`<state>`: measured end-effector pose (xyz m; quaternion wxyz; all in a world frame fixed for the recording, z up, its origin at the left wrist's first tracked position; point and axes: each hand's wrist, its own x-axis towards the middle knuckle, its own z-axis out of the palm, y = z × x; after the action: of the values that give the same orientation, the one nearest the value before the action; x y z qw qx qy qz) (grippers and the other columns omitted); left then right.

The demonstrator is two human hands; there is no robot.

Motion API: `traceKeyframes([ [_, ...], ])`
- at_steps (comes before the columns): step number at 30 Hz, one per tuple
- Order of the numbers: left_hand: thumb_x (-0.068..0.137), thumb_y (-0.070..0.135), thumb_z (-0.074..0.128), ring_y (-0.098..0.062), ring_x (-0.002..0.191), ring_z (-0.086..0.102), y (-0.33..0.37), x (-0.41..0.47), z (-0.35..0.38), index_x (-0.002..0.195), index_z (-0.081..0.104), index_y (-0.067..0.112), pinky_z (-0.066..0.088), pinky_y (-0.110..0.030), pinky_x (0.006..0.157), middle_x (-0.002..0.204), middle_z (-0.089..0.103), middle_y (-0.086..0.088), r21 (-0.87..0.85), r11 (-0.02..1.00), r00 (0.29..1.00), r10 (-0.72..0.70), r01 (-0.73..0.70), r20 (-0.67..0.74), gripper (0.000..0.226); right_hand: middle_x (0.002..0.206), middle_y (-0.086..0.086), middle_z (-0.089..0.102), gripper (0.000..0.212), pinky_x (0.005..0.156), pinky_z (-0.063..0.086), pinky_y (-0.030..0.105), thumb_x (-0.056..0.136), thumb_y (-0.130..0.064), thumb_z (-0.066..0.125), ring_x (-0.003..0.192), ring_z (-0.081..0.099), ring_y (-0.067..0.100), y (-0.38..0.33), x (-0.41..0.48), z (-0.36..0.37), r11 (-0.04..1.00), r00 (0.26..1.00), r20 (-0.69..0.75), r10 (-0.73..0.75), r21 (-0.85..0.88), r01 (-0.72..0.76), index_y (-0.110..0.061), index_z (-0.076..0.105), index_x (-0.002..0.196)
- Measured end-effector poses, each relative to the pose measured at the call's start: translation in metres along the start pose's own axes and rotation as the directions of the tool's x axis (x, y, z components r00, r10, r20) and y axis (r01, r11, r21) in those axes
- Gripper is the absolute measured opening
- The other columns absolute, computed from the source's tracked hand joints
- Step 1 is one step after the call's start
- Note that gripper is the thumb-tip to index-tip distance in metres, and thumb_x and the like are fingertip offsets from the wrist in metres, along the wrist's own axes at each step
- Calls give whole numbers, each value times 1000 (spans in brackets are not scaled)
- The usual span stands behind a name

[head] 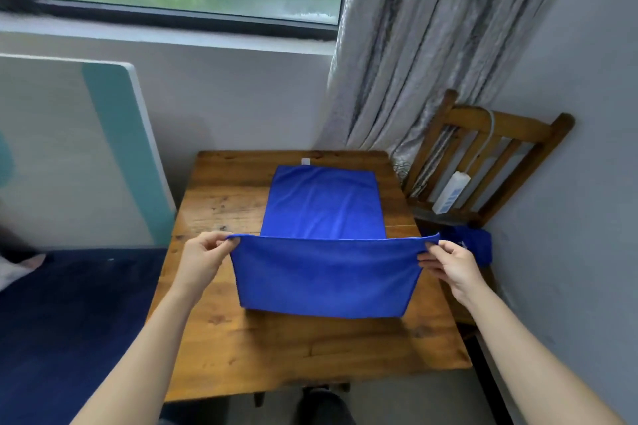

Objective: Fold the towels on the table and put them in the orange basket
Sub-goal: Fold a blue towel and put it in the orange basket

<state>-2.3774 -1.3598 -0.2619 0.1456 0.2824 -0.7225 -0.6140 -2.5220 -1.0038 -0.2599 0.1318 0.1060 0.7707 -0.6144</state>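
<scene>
A blue towel (324, 210) lies on the wooden table (221, 197), its far part flat with a small white tag at the back edge. Its near part is lifted off the table. My left hand (203, 257) pinches the near left corner and my right hand (448, 264) pinches the near right corner, holding that edge taut above the table. The raised flap hangs down toward me. More blue cloth (473, 245) lies bunched on the chair seat just past my right hand. No orange basket is in view.
A wooden chair (493, 148) stands at the table's right with a white power strip (450, 191) on it. A curtain (431, 45) hangs behind. A white and teal board (86, 148) leans at the left above a dark blue surface (76, 321).
</scene>
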Motion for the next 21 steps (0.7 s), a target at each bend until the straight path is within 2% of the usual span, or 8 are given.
traceKeyframes([
  [2, 86, 10, 62, -4, 67, 52, 8, 34, 14, 85, 67, 7, 41, -18, 64, 77, 60, -1, -25, 1000, 1000, -1, 1, 3, 6, 74, 5, 62, 16, 60, 43, 24, 92, -14, 55, 70, 57, 16, -9, 36, 6, 999, 1000, -13, -19, -27, 18, -15, 61, 77],
  [5, 88, 13, 60, -14, 73, 59, 14, 89, 35, 85, 69, 9, 46, -29, 72, 75, 69, 1, -130, 988, 996, -75, 80, 37, 10, 73, -1, 60, 19, 63, 41, 25, 90, -11, 57, 71, 54, 12, -26, 98, 19, 999, 999, -3, -34, -14, 34, -18, 61, 73],
  [8, 91, 16, 56, -18, 77, 60, 16, 138, 52, 87, 67, 9, 51, -27, 66, 78, 70, -3, -203, 964, 985, -171, 174, 30, 14, 80, 4, 65, 14, 68, 45, 27, 90, -8, 57, 79, 58, 17, -39, 153, 30, 999, 998, 54, 36, 21, -37, -13, 63, 78],
  [11, 92, 19, 54, -19, 81, 58, 21, 183, 71, 89, 66, 12, 49, -28, 66, 87, 66, -7, -229, 953, 978, -209, 197, -26, 14, 71, 2, 70, 15, 69, 48, 27, 91, -5, 53, 77, 61, 18, -46, 205, 42, 988, 990, 88, 107, 103, -116, -11, 63, 81],
  [14, 92, 20, 55, -16, 77, 55, 28, 219, 88, 88, 66, 14, 45, -31, 68, 86, 64, -5, -228, 956, 976, -207, 186, -73, 13, 78, 5, 65, 14, 65, 47, 28, 91, -7, 54, 74, 59, 17, -52, 243, 57, 981, 988, 56, 145, 125, -151, -13, 61, 80],
  [17, 92, 18, 56, -14, 75, 54, 25, 255, 106, 86, 66, 15, 43, -29, 67, 84, 64, -3, -222, 958, 973, -209, 183, -101, 13, 85, 7, 64, 11, 62, 46, 29, 91, -9, 55, 79, 60, 20, -48, 278, 70, 972, 985, 10, 174, 160, -173, -15, 62, 83],
  [21, 91, 18, 58, -13, 72, 53, 12, 302, 125, 84, 67, 15, 42, -26, 65, 82, 64, -2, -208, 951, 963, -251, 227, -99, 12, 80, 6, 62, 13, 61, 46, 30, 90, -10, 58, 74, 57, 19, -40, 316, 89, 968, 978, -45, 204, 157, -195, -14, 61, 78],
])
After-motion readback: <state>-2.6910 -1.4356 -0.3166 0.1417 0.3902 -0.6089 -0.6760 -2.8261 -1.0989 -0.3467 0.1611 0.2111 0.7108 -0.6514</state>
